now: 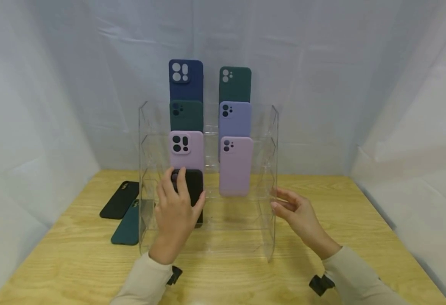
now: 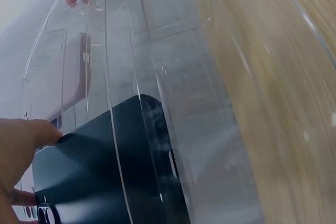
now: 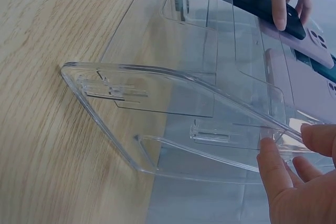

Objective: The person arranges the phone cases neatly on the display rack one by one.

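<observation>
My left hand (image 1: 175,212) grips a black phone case (image 1: 195,184) by its edges, thumb on one side and fingers near the camera cutout. The case stands upright in a low tier of a clear acrylic display rack (image 3: 131,68), in front of a pink phone case (image 1: 194,159). In the left wrist view, the rack's clear lip crosses the black case (image 2: 86,166). At the rack's right side panel, my right hand (image 1: 297,218) pinches the edge between thumb and fingers. Another pink phone case (image 1: 235,173) stands in the right column.
Behind stand a navy case (image 1: 194,89), a green case (image 1: 192,116), another green case (image 1: 240,84) and a lavender case (image 1: 240,120). Left of the rack, a black case (image 1: 118,203) and a teal case (image 1: 125,228) lie on the wooden table (image 1: 70,258). White sheets (image 1: 307,51) surround it.
</observation>
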`<move>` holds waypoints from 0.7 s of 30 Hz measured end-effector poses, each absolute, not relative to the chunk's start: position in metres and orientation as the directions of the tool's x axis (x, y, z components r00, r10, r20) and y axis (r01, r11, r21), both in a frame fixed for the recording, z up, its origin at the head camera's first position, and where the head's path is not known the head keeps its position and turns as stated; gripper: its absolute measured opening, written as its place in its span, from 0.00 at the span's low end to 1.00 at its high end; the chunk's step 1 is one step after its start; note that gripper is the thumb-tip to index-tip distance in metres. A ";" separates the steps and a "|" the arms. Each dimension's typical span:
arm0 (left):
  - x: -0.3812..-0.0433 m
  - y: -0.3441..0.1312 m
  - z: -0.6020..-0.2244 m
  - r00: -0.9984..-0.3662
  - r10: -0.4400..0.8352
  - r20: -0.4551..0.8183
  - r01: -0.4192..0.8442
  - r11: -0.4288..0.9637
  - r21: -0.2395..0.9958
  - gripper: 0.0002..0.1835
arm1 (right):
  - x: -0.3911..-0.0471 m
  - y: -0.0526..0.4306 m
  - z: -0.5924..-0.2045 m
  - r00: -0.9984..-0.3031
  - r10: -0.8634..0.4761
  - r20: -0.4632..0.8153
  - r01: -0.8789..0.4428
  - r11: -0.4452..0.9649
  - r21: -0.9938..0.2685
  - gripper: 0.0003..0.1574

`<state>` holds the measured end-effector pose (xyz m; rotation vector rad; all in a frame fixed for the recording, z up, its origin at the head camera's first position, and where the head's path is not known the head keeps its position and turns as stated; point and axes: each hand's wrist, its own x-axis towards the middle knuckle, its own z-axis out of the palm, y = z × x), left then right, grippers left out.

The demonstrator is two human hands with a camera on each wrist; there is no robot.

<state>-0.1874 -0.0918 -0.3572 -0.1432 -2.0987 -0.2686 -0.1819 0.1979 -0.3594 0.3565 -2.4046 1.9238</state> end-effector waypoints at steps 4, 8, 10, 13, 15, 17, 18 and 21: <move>-0.186 -0.094 -0.356 -0.532 0.006 0.847 0.225 0.965 0.135 0.42 | -0.182 0.198 -0.359 -0.973 -0.149 0.177 -0.206 0.207 -0.956 0.31; -0.183 -0.102 -0.349 -0.516 0.017 0.856 0.244 0.961 0.128 0.41 | -0.183 0.198 -0.360 -0.972 -0.152 0.177 -0.205 0.196 -0.959 0.32; -0.180 -0.109 -0.343 -0.502 0.019 0.865 0.265 0.955 0.133 0.40 | -0.183 0.198 -0.360 -0.973 -0.155 0.172 -0.201 0.194 -0.960 0.32; -0.178 -0.124 -0.330 -0.489 0.024 0.872 0.292 0.946 0.138 0.38 | -0.182 0.198 -0.360 -0.974 -0.156 0.165 -0.194 0.195 -0.961 0.32; -0.178 -0.137 -0.323 -0.481 0.024 0.876 0.309 0.940 0.144 0.37 | -0.182 0.198 -0.360 -0.975 -0.155 0.159 -0.188 0.195 -0.963 0.33; -0.180 -0.152 -0.317 -0.474 0.021 0.880 0.317 0.937 0.148 0.36 | -0.182 0.198 -0.360 -0.977 -0.152 0.153 -0.181 0.194 -0.964 0.33; -0.182 -0.160 -0.315 -0.472 0.009 0.881 0.318 0.935 0.160 0.36 | -0.182 0.198 -0.360 -0.977 -0.150 0.150 -0.178 0.194 -0.965 0.33; -0.186 -0.185 -0.312 -0.522 -0.045 0.852 0.308 0.922 0.237 0.34 | -0.182 0.198 -0.360 -0.978 -0.148 0.148 -0.175 0.192 -0.966 0.33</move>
